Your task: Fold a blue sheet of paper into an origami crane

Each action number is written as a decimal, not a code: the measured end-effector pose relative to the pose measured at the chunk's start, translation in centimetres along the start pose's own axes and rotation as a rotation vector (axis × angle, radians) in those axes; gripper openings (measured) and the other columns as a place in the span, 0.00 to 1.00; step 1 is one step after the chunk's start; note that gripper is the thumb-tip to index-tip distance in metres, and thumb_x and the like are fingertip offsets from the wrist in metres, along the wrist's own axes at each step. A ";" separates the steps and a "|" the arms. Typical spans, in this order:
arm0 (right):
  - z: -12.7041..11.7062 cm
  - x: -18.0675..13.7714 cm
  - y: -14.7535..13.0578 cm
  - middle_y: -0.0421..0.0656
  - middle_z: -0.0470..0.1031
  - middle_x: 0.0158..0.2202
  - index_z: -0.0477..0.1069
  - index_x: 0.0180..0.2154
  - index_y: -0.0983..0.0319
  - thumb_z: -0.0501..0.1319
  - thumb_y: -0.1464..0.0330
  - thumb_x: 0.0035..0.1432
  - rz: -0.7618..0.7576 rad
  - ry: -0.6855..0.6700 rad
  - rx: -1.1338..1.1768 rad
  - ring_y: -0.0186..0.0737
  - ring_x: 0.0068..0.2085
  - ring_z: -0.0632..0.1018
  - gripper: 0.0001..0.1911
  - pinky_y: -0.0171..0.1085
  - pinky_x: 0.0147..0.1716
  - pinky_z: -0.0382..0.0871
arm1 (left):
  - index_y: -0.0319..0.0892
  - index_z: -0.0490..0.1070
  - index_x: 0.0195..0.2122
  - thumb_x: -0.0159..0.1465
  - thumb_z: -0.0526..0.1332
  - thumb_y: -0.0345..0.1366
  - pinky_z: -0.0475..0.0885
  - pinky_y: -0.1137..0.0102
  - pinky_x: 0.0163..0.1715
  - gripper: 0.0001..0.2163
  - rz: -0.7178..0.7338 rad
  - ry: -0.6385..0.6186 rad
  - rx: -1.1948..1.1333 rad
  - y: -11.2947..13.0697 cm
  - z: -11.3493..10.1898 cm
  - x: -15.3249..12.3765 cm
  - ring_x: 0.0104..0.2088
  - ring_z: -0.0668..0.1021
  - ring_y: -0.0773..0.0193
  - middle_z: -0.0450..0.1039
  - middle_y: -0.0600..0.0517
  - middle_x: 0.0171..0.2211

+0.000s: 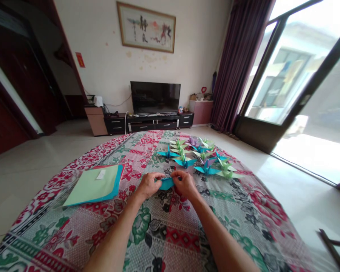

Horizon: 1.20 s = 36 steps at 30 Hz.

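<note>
A small folded piece of blue paper (pixel 167 184) is held between my two hands, just above the patterned tablecloth. My left hand (pixel 150 185) pinches its left end between thumb and fingers. At the right end, my right hand (pixel 184 183) grips it the same way. The fingers cover both ends, so only the middle shows. Beyond my right hand stand several folded paper cranes in blue, green and purple; a blue crane (pixel 207 168) and a light green crane (pixel 227 170) are among the nearest. To the left lies a stack of coloured paper (pixel 92 185), light green on top.
A flowered tablecloth (pixel 147 226) covers the round table. A small white slip (pixel 101 174) rests on the paper stack. Past the table are a television (pixel 155 97) on a low cabinet (pixel 143 124), a purple curtain (pixel 238 64) and a glass door. Dark wooden furniture (pixel 333 245) shows at lower right.
</note>
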State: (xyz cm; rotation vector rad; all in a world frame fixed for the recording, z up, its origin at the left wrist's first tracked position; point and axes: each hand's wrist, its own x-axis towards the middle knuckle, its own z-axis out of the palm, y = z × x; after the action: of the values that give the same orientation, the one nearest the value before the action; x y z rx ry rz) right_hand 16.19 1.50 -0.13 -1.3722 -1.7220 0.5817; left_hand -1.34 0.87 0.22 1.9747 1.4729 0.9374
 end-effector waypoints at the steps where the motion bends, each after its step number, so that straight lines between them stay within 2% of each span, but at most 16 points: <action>1: 0.1 -0.1 0.2 0.40 0.76 0.29 0.75 0.30 0.60 0.55 0.72 0.47 -0.030 0.012 -0.057 0.39 0.32 0.75 0.10 0.36 0.34 0.66 | 0.41 0.76 0.38 0.51 0.56 0.28 0.68 0.72 0.40 0.14 0.049 0.018 0.073 -0.1 0.2 0.0 0.35 0.75 0.64 0.75 0.51 0.34; 4: 0.4 -0.5 0.4 0.42 0.75 0.31 0.74 0.30 0.60 0.54 0.76 0.47 -0.157 0.039 -0.168 0.38 0.35 0.74 0.11 0.35 0.37 0.64 | 0.42 0.76 0.34 0.54 0.56 0.28 0.67 0.72 0.41 0.11 0.164 0.011 0.222 -0.1 0.4 -0.2 0.36 0.74 0.65 0.73 0.50 0.35; 10: 0.0 -1.3 -0.4 0.45 0.72 0.34 0.73 0.30 0.60 0.55 0.78 0.48 -0.312 -0.026 -0.340 0.41 0.37 0.71 0.11 0.37 0.39 0.62 | 0.45 0.77 0.32 0.58 0.56 0.32 0.66 0.71 0.41 0.09 0.249 -0.054 0.429 0.3 0.0 -0.6 0.39 0.70 0.63 0.69 0.50 0.34; 12: 0.0 -1.4 -0.6 0.45 0.72 0.36 0.73 0.32 0.60 0.54 0.79 0.47 -0.402 -0.066 -0.282 0.40 0.39 0.70 0.14 0.38 0.41 0.62 | 0.46 0.77 0.31 0.58 0.55 0.32 0.65 0.71 0.40 0.10 0.262 -0.069 0.480 0.5 -0.1 -0.6 0.38 0.70 0.63 0.69 0.50 0.33; 15: -0.1 -1.4 -0.2 0.43 0.72 0.35 0.74 0.32 0.60 0.53 0.81 0.44 -0.505 -0.220 -0.110 0.37 0.38 0.72 0.17 0.36 0.40 0.64 | 0.45 0.76 0.33 0.58 0.53 0.29 0.65 0.72 0.37 0.11 0.278 -0.110 0.504 0.6 -0.2 -0.6 0.35 0.70 0.64 0.68 0.50 0.30; 17: -0.1 -1.3 0.3 0.42 0.73 0.36 0.73 0.31 0.61 0.54 0.81 0.41 -0.516 -0.274 -0.044 0.37 0.38 0.72 0.16 0.36 0.40 0.66 | 0.45 0.76 0.34 0.57 0.52 0.28 0.65 0.72 0.35 0.13 0.283 -0.148 0.483 0.6 -0.2 -0.6 0.33 0.71 0.65 0.67 0.51 0.28; 22: -0.3 -1.1 1.4 0.43 0.73 0.38 0.74 0.31 0.61 0.59 0.79 0.42 -0.529 -0.302 -0.004 0.37 0.39 0.73 0.12 0.36 0.41 0.67 | 0.45 0.75 0.36 0.53 0.55 0.28 0.65 0.74 0.34 0.13 0.232 -0.200 0.374 0.4 -0.5 -0.7 0.32 0.72 0.66 0.69 0.53 0.31; 28: 0.0 -1.0 1.8 0.42 0.73 0.37 0.74 0.29 0.60 0.60 0.76 0.47 -0.517 -0.293 0.006 0.36 0.38 0.74 0.07 0.35 0.39 0.68 | 0.45 0.75 0.31 0.51 0.58 0.32 0.64 0.76 0.31 0.08 0.177 -0.206 0.336 0.7 -0.6 -1.0 0.31 0.71 0.67 0.67 0.54 0.29; 36: 0.0 -1.1 1.3 0.43 0.74 0.35 0.73 0.27 0.62 0.58 0.75 0.51 -0.511 -0.254 -0.001 0.34 0.36 0.74 0.07 0.33 0.38 0.67 | 0.44 0.75 0.30 0.54 0.55 0.31 0.64 0.76 0.33 0.09 0.157 -0.217 0.330 0.7 -0.4 -0.8 0.32 0.72 0.68 0.68 0.53 0.30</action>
State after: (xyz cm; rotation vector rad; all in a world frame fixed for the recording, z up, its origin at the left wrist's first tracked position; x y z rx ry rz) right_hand 16.98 0.88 -1.47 -0.8273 -2.1751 0.4743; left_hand -1.32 -0.06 0.80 2.3727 1.4354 0.5427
